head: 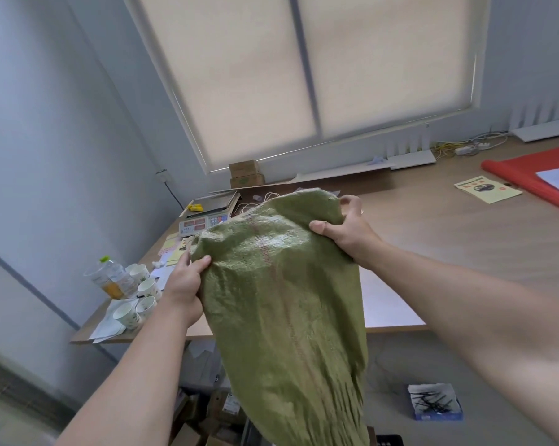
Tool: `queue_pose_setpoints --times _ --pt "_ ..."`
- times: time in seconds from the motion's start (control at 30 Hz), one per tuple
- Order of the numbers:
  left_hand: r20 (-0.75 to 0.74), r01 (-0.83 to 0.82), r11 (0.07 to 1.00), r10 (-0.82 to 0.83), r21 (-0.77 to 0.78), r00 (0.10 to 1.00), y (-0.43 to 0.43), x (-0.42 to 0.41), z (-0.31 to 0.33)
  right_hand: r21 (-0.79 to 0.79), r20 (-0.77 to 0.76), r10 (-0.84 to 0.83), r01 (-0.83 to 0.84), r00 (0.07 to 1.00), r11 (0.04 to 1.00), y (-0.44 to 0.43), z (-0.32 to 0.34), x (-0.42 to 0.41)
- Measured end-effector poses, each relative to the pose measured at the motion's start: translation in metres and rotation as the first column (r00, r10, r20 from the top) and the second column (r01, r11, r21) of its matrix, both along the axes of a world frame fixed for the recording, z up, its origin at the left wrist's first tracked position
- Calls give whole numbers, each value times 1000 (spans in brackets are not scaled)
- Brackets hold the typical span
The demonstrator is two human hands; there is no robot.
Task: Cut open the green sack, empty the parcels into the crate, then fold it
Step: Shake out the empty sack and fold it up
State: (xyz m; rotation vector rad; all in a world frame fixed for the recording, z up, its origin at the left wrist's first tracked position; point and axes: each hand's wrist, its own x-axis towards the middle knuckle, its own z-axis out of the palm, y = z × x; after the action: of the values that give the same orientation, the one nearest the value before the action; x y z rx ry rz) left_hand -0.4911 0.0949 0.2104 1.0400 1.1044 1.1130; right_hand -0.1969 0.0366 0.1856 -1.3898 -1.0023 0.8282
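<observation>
- The pale window blinds (239,75) are filling the upper half of the view, hanging fully down.
- The long wooden table (432,246) is running along under the window, from the near left corner to the far right.
- The green sack (281,300) is hanging in the air in front of the table's near edge. It is held by its upper end, with its lower end drooping limp and creased toward the floor.
- A red sheet (529,175) is lying partly rolled at the table's far right, with white paper resting on it.
- The right hand (345,230) is gripping the sack's top right corner, with the thumb lying on the near face and the fingers curling over the fabric's edge.
- The left hand (184,284) is clutching the sack's top left corner, with the thumb pressing on the near face and the fingers wrapping behind it.
- Cardboard parcels (220,410) are lying on the floor beneath the sack. Whether they are sitting in a crate cannot be told.
- A weighing scale (204,217) is sitting on the table behind the sack, to its left.
- A blue tray (434,402) holding black pieces is sitting on the floor to the right of the sack.
- White paper cups (146,288) are clustering near the table's left corner, just beside a clear bottle (110,278) with a green cap.
- A yellow leaflet (487,189) is lying near the red sheet.
</observation>
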Motion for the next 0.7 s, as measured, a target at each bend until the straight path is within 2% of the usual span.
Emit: queue_pose_setpoints --times 0.1,0.27,0.33,0.4,0.5,0.57,0.7 --pt "20 -59 996 61 -65 998 4 -3 -1 23 37 128 -128 991 991 -8 9 0" --pt "-11 -163 974 163 -156 987 20 -12 -6 105 264 181 -215 947 971 -16 17 -5" --pt "-35 -190 964 186 -187 982 23 -15 -7 107 383 226 -286 896 952 -18 17 -8" --pt "-64 -204 959 195 -196 979 24 -15 -8 49 524 273 -349 806 936 -19 18 -11" --pt "-129 -217 956 194 -199 972 24 -14 -7 -70 695 278 -323 663 944 -12 14 -13" --pt "-165 -209 958 177 -199 970 24 -14 -6 -112 748 251 -256 615 960 -9 13 -14" --pt "-225 -212 961 170 -178 959 20 -10 -4 -131 715 227 -193 662 972 -6 9 -19"
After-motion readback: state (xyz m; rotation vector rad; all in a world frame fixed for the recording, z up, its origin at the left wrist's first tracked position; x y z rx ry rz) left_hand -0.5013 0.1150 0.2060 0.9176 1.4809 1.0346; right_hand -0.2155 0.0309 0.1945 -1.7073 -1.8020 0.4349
